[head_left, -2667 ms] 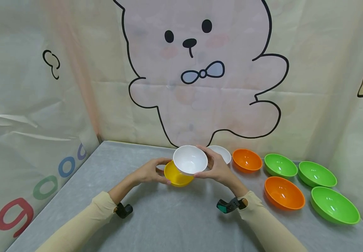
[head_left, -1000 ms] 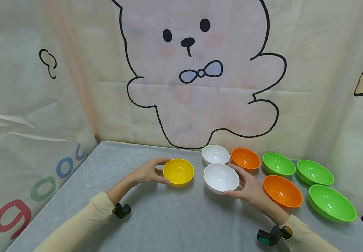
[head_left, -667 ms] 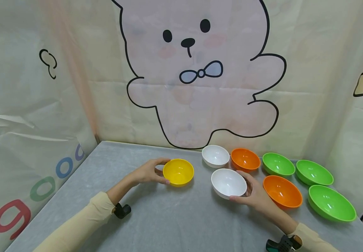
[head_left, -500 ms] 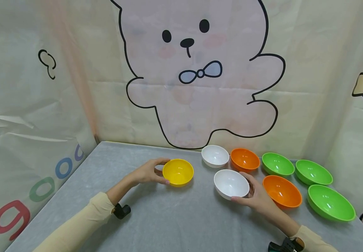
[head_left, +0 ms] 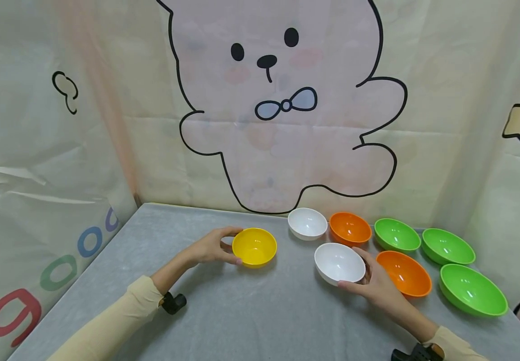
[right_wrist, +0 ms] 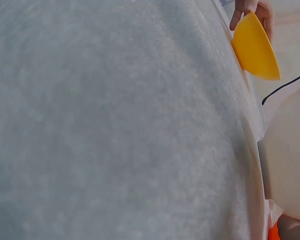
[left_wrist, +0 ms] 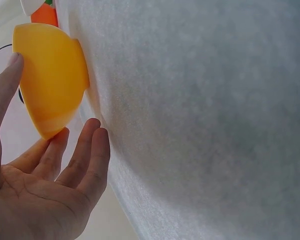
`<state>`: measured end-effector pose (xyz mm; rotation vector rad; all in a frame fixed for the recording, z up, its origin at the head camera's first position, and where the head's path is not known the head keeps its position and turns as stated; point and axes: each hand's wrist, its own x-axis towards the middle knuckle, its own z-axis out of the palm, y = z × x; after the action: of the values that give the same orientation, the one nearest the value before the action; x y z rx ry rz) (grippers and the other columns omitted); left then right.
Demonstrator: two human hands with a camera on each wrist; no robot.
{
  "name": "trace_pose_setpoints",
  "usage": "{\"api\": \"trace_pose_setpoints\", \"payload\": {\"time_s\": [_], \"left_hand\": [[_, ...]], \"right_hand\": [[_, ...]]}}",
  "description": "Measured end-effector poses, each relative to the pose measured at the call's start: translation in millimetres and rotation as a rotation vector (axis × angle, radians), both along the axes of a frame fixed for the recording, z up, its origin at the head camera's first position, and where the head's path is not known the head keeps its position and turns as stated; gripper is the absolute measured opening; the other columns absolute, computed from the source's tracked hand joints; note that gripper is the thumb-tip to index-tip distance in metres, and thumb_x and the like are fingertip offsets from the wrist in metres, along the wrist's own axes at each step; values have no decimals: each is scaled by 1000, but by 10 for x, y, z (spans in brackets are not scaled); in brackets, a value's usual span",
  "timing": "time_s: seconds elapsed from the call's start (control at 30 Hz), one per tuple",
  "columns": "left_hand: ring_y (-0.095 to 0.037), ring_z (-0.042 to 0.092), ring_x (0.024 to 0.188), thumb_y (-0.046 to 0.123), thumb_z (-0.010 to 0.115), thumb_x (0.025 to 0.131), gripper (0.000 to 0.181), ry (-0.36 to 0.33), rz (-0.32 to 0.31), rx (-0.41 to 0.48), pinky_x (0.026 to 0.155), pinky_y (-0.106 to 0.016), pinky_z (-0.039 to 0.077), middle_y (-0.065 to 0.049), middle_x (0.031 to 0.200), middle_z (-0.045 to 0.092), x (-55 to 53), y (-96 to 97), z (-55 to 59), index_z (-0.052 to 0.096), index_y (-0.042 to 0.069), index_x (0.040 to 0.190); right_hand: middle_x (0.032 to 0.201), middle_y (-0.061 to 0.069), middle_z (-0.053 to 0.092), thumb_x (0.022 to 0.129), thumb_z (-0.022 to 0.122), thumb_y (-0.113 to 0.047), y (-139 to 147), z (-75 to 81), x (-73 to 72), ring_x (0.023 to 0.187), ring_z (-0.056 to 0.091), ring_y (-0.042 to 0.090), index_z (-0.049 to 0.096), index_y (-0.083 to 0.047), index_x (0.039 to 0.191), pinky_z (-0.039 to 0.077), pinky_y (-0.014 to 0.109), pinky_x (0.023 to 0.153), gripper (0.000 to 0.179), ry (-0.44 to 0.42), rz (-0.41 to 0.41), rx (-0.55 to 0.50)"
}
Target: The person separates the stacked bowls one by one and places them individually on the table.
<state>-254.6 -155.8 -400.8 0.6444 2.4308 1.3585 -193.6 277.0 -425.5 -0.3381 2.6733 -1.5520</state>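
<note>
My left hand (head_left: 215,246) holds a yellow bowl (head_left: 254,247) by its left side, mouth up, left of the table's middle. In the left wrist view the thumb and fingertips touch opposite parts of the yellow bowl's wall (left_wrist: 50,75), and its foot is by the cloth. Right of it, my right hand (head_left: 379,283) grips a small white bowl (head_left: 338,263) from its right side, thumb at the near rim. The right wrist view shows this white bowl (right_wrist: 290,155) close to the cloth; whether it touches is unclear.
Behind stands another white bowl (head_left: 307,223), beside an orange bowl (head_left: 350,228). A larger orange bowl (head_left: 405,273) lies just beyond the right hand. Several green bowls (head_left: 473,290) fill the right side. A grey cloth (head_left: 242,321) covers the table, with a printed curtain (head_left: 152,165) behind.
The right hand has carried the white bowl from above the yellow bowl rightward and down, uncovering the yellow bowl and the back white bowl. The left hand has stayed on the yellow bowl.
</note>
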Motion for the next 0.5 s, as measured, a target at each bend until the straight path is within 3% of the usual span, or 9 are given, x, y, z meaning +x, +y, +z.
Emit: {"api": "trace_pose_setpoints", "payload": {"time_s": [0.33, 0.5], "left_hand": [[-34, 64, 111, 15, 87, 83, 84, -8, -2, 10, 91, -40, 56, -22, 148, 46, 9, 3, 14, 42, -3, 151], [-34, 63, 112, 15, 87, 83, 83, -2, -3, 6, 91, -39, 56, -22, 148, 46, 6, 2, 15, 42, -2, 151]], "right_hand": [[149, 24, 38, 86, 86, -26, 5, -3, 16, 130, 44, 39, 24, 2, 154, 40, 13, 94, 97, -18, -20, 25], [149, 24, 39, 86, 85, -28, -9, -9, 6, 129, 45, 38, 22, 2, 155, 47, 31, 102, 98, -13, -31, 37]]}}
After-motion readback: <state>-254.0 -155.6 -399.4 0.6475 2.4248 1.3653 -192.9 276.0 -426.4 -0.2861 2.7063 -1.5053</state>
